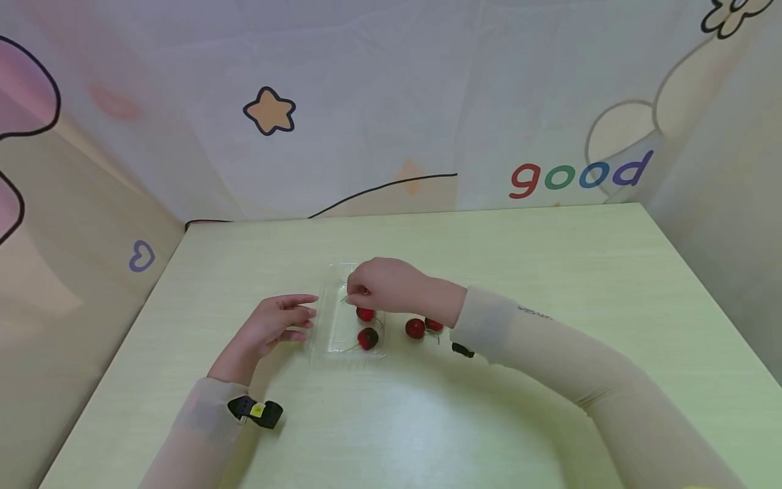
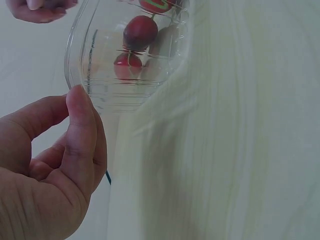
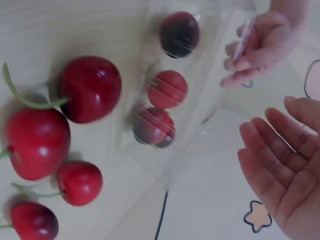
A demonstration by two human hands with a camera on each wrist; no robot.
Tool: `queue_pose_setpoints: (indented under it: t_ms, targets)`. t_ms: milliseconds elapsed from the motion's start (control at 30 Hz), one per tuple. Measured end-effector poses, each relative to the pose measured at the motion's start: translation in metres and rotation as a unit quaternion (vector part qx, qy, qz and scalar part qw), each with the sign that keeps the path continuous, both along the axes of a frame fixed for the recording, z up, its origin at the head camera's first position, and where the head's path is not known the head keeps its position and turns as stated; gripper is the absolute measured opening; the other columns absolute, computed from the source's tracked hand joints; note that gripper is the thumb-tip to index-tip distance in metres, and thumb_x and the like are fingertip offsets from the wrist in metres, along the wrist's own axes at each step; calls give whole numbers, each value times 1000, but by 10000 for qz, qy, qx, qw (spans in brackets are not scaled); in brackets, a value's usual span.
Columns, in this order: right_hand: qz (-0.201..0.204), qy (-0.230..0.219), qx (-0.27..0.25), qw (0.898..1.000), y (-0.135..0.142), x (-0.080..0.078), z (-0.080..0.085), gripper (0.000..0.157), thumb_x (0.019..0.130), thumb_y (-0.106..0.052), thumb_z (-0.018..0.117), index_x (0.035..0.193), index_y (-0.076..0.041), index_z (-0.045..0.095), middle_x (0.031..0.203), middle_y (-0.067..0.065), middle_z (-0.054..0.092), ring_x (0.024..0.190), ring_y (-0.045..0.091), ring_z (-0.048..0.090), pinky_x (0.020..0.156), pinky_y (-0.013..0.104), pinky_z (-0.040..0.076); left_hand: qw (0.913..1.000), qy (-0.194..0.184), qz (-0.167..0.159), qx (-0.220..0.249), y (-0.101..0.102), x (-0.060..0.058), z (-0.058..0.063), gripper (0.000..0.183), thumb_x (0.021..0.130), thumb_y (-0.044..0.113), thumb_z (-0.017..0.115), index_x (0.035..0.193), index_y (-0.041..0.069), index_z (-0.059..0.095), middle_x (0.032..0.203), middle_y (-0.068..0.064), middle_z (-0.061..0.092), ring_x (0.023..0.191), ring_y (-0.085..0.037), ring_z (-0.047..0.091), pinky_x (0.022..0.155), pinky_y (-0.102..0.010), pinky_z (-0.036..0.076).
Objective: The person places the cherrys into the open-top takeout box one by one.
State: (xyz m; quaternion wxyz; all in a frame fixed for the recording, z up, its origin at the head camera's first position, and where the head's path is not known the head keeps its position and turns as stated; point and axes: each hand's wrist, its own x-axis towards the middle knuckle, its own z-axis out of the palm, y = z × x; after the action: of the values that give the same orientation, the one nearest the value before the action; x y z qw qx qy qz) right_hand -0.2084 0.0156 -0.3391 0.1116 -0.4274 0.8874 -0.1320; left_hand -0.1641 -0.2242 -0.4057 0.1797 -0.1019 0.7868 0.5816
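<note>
A clear plastic box [image 1: 324, 339] lies on the table with red cherries in it, among them a dark-sided cherry [image 1: 368, 339] and a brighter cherry [image 1: 365, 314] just below my right hand [image 1: 391, 285]. That hand is over the far part of the box. Its palm and relaxed fingers [image 3: 272, 165] show in the right wrist view, holding nothing. My left hand [image 1: 277, 326] is at the box's left side, fingers extended, with fingertips [image 2: 79, 97] right at the rim in the left wrist view. To the right of the box lie more cherries [image 1: 415, 329], partly hidden by my right wrist.
Several loose cherries with green stems, including a large cherry [image 3: 91, 89] and a smaller cherry [image 3: 80, 183], lie beside the box in the right wrist view. The pale table [image 1: 391, 421] meets a printed cloth backdrop [image 1: 379, 102] at its far edge.
</note>
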Motion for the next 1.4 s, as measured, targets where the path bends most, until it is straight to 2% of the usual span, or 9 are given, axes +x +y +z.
queue_pose_setpoints:
  t_ms: [300, 500, 633, 867, 1067, 1400]
  targets:
    - [-278, -194, -559, 9979, 26, 0, 27, 22, 102, -25, 62, 114, -12, 77, 108, 1, 76, 93, 17, 65, 88, 32, 55, 9999, -83, 33, -44, 1, -1, 0, 46, 103, 11, 58, 147, -1, 52, 110, -5, 73, 82, -7, 65, 68, -18, 60]
    - [-466, -192, -947, 9942, 47, 1, 34, 23, 103, -24, 62, 114, -11, 76, 114, 3, 75, 99, 20, 66, 91, 36, 56, 9998, -132, 75, -101, 1, -2, 0, 46, 103, 12, 58, 147, 0, 53, 109, -4, 72, 82, -8, 64, 68, -18, 60]
    - [-697, -313, -1321, 9883, 61, 1, 35, 23, 103, -24, 62, 116, -9, 74, 115, 5, 74, 100, 21, 67, 91, 38, 57, 9998, -117, 75, -113, 2, 0, 1, 46, 103, 13, 58, 147, 0, 53, 110, -5, 72, 83, -8, 64, 68, -18, 60]
    - [-1095, -537, -1844, 9753, 85, -3, 23, 27, 101, -20, 63, 122, -5, 71, 118, 9, 73, 102, 24, 67, 92, 42, 59, 9999, -98, 34, -95, 2, 1, 3, 46, 103, 13, 58, 147, 0, 52, 109, -4, 72, 83, -8, 64, 68, -18, 60]
    - [-1350, -652, -1860, 9711, 101, -4, 6, 29, 102, -18, 62, 125, -2, 68, 121, 14, 71, 107, 28, 67, 96, 46, 58, 9999, -79, 20, -94, 2, 1, 3, 47, 103, 13, 59, 147, -1, 52, 107, -3, 72, 83, -8, 64, 68, -19, 60]
    - [-1726, -614, -1744, 9675, 122, -5, -23, 29, 101, -15, 62, 125, 0, 67, 121, 17, 70, 105, 32, 68, 92, 45, 60, 9998, -95, 57, -142, 3, 0, 0, 46, 103, 13, 59, 147, 0, 52, 106, -3, 72, 83, -8, 64, 68, -19, 60]
